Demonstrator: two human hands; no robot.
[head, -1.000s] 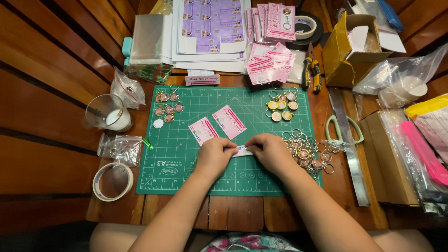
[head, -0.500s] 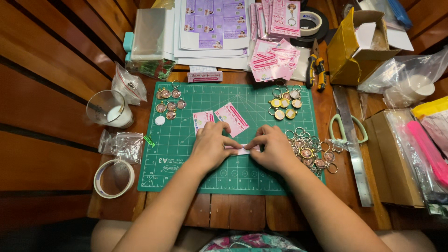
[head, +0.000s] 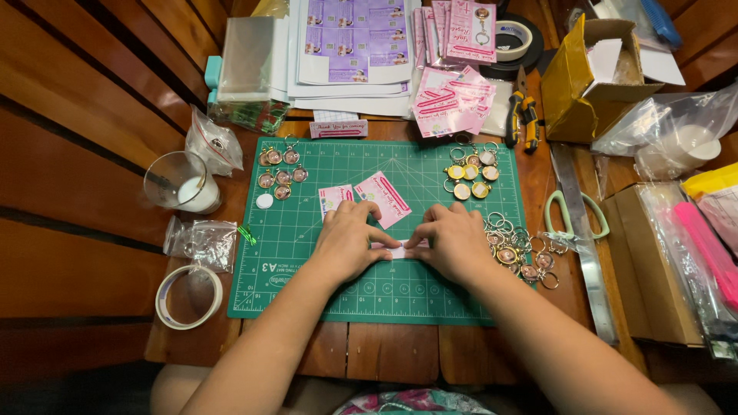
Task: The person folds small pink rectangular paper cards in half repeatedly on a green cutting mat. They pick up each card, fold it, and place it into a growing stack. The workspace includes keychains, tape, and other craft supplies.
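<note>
On green mat (head: 307, 284), both hands (head: 400, 242) pinching sm. white strip (head: 400, 250)

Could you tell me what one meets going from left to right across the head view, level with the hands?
Tape roll → small plastic bag → left hand → right hand → keyring pile → green-handled scissors → brown box.

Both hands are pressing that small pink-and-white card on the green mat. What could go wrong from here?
1. The right hand sits right beside the heap of key rings; a sideways sweep may scatter them.
2. The left hand partly covers a loose pink card, which could get creased or dragged.
3. The small card is mostly hidden under the fingertips, so it might shift unnoticed.
</note>
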